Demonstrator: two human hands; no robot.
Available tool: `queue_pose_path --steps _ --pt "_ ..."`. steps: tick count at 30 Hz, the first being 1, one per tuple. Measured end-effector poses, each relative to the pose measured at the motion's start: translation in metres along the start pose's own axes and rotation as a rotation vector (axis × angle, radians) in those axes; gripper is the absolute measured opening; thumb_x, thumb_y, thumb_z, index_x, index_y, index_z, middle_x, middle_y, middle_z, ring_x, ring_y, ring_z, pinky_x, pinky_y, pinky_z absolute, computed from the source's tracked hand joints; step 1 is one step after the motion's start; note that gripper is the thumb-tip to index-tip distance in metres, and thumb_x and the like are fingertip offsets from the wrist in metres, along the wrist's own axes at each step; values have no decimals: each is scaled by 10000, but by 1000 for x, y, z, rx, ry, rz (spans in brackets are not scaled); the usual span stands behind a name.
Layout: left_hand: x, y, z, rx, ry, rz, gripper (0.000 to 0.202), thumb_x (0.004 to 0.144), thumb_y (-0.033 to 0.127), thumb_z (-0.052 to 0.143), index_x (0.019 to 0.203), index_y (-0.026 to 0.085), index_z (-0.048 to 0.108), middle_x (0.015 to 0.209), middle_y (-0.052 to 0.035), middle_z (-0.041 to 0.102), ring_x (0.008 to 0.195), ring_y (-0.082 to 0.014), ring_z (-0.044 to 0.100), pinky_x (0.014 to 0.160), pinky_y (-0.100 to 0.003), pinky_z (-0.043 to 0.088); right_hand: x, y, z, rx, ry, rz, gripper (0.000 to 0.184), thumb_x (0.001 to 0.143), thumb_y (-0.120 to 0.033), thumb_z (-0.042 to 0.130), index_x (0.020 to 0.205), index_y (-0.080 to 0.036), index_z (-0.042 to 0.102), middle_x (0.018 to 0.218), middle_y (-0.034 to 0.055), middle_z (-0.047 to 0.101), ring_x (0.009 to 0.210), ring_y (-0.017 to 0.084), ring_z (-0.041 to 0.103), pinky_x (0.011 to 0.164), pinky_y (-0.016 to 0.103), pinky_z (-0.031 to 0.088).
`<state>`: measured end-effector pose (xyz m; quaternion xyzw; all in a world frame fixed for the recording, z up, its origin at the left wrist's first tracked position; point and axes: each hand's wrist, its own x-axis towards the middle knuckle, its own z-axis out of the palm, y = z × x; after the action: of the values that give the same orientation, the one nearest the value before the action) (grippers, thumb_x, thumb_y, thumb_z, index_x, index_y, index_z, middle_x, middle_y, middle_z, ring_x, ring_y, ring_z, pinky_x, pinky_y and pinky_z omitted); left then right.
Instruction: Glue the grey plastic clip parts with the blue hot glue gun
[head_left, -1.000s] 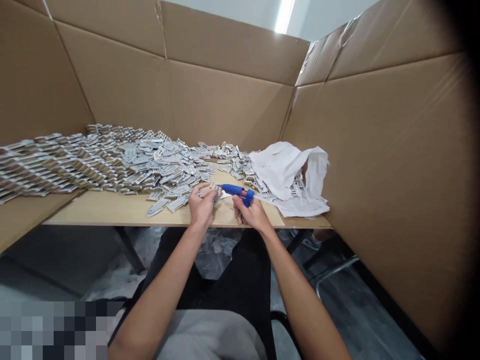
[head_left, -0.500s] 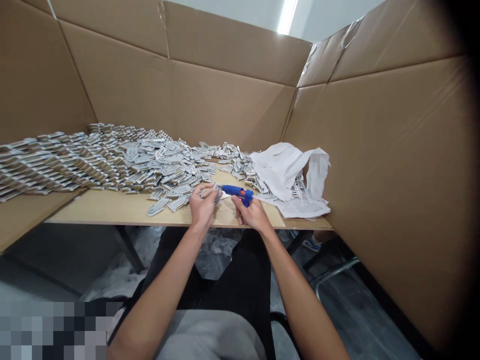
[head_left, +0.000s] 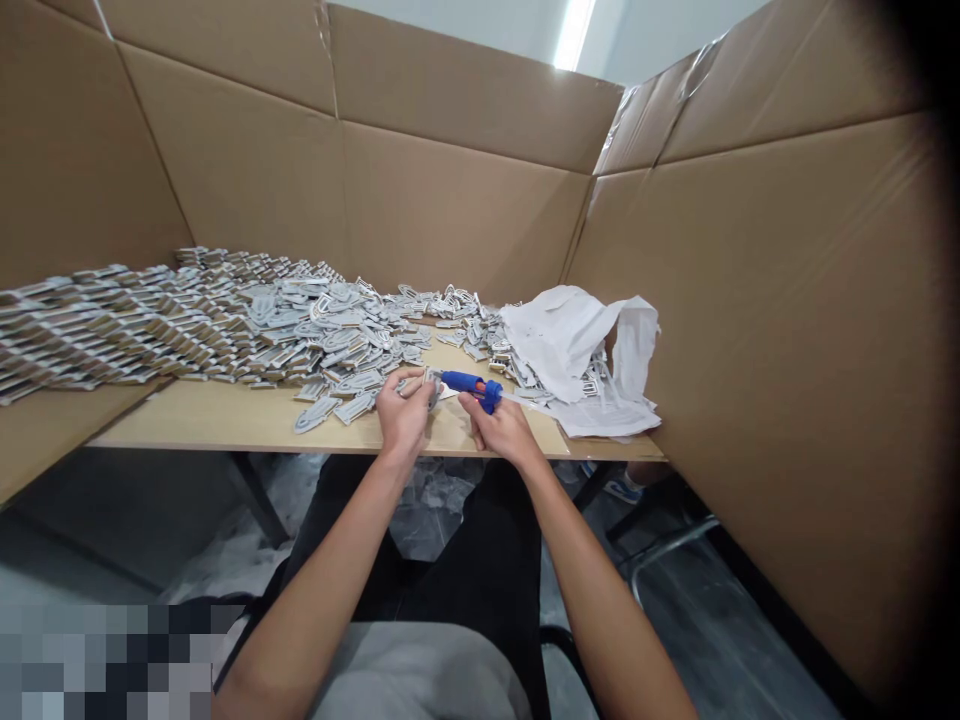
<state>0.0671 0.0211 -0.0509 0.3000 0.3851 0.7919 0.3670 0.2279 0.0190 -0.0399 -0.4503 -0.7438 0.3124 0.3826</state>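
My right hand (head_left: 504, 428) is closed around a blue hot glue gun (head_left: 465, 383), whose nozzle points left. A pale glue stick (head_left: 517, 399) trails from its rear. In the fingers of my left hand (head_left: 403, 415) is a small grey flat piece (head_left: 434, 388), partly hidden by the fingers. The nozzle is right at this piece; whether they touch I cannot tell. Left of my left hand lies a loose heap of similar grey pieces (head_left: 337, 335), each with a looped outline.
Neat stacked rows of pieces (head_left: 112, 325) fill the table's left side. A crumpled white sheet (head_left: 559, 335) covers more pieces at right. Cardboard walls (head_left: 465, 200) enclose the wooden tabletop (head_left: 225, 415) at the back and sides. A person's shoe (head_left: 622, 489) shows below the table.
The glue gun and my right hand have shifted very slightly left. My left hand stays almost in place with the grey piece.
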Motion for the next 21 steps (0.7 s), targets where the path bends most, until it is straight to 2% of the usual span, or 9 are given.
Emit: queue_pose_path --steps 4,8,13,15,18,21 --pt "-1 0 1 16 14 13 377 594 228 830 925 186 654 724 -36 738 667 -174 706 684 -277 538 1 1 1 -4 17 -29 586 964 -702 559 594 -250 607 415 -17 546 455 182 599 529 268 452" --pt "-2 0 0 30 11 41 360 616 224 826 930 190 653 703 -27 725 676 -175 707 682 -271 534 1 2 1 39 9 -33 571 963 -718 538 633 -259 620 463 -17 568 442 183 582 496 272 440" --pt "1 -4 -3 107 8 106 335 660 292 835 922 200 646 792 -45 746 752 -183 728 700 -262 534 1 -5 10 -151 97 -258 371 982 -603 597 879 -268 719 720 43 708 691 241 699 634 289 471" --pt "1 -4 -4 106 18 98 350 655 312 839 921 204 639 826 -53 756 765 -186 731 697 -263 535 -1 -5 16 -186 143 -291 341 968 -582 620 943 -254 711 787 66 728 731 250 714 643 289 469" --pt "-2 -4 -5 102 47 50 371 633 291 835 940 201 648 845 -60 766 742 -183 721 678 -266 529 -2 -3 22 -43 284 -180 410 931 -642 630 868 -238 658 706 57 691 629 227 687 556 276 461" --pt "0 1 -7 134 29 24 369 624 250 819 964 185 690 865 -76 772 735 -179 710 682 -271 528 1 1 20 314 317 23 525 919 -743 567 791 -234 587 547 1 588 405 171 576 379 261 388"
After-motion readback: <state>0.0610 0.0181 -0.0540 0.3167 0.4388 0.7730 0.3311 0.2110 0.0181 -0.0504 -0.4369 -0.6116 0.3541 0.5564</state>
